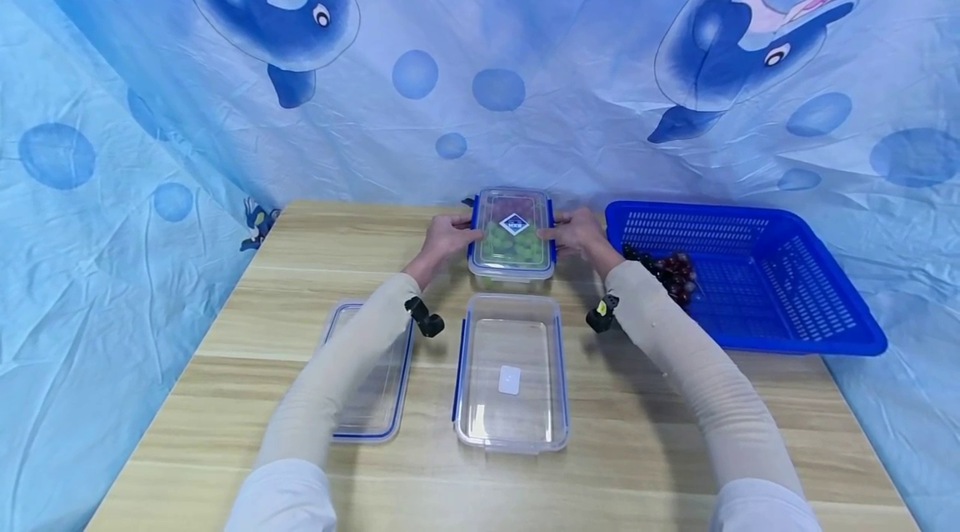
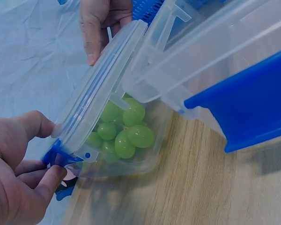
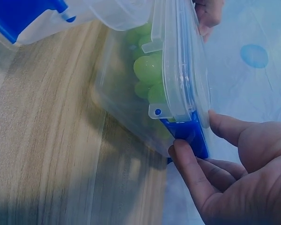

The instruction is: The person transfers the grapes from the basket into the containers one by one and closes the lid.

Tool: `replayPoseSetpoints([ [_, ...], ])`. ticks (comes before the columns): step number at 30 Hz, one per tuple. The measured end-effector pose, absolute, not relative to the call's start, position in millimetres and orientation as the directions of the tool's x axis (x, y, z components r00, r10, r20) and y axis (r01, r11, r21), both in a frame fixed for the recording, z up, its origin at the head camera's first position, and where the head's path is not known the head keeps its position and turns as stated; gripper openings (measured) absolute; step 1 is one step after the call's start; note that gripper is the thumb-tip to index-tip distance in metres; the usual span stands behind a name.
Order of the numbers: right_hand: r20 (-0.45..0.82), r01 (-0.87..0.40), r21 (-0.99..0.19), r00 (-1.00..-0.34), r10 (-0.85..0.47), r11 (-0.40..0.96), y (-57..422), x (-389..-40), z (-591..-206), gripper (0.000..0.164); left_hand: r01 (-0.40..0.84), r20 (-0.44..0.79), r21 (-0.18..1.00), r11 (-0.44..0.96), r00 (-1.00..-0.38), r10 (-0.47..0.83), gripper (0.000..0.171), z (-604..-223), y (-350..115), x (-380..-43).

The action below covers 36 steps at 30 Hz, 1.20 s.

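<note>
A clear food container (image 1: 513, 200) with a lid and blue side latches stands at the table's back edge. Green grapes (image 2: 131, 133) show through its wall, with something darker reddish behind them in the head view. My left hand (image 1: 444, 238) pinches its left side, thumb at the lid's edge and fingers at the blue latch (image 2: 61, 154). On the opposite side my right hand (image 1: 581, 233) does the same, thumb by the lid and fingertips against the other blue latch (image 3: 189, 136).
Nearer on the wooden table (image 1: 247, 332) sits an open clear container (image 1: 510, 419) with a white label. A blue-rimmed lid (image 1: 382, 399) lies partly under my left forearm. To the right, a blue basket (image 1: 795, 282) holds dark red grapes (image 1: 675, 273). A blue dolphin-print curtain (image 1: 525, 23) hangs behind.
</note>
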State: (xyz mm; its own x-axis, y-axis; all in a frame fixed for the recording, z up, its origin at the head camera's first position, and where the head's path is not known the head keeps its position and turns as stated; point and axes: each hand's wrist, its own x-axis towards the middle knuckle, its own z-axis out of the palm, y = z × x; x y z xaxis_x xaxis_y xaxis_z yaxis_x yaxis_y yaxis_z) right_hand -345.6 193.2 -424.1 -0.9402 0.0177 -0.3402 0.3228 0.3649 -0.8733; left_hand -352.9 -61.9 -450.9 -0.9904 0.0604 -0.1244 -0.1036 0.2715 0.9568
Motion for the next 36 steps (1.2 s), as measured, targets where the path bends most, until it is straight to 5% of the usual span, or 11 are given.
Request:
replayPoseSetpoints([
  [20, -0.289, 0.224, -0.875, -0.953, -0.091, 0.428, 201, -313, -380, 0.062, 0.168, 0.087, 0.909, 0.381, -0.971, 0.221, 0.061, -426, -86, -329],
  [36, -0.012, -0.059, -0.845, -0.991, -0.13, 0.532, 222, -238, -349, 0.055, 0.366, 0.206, 0.813, 0.453, -0.908, 0.364, 0.065, -408, -105, -225],
])
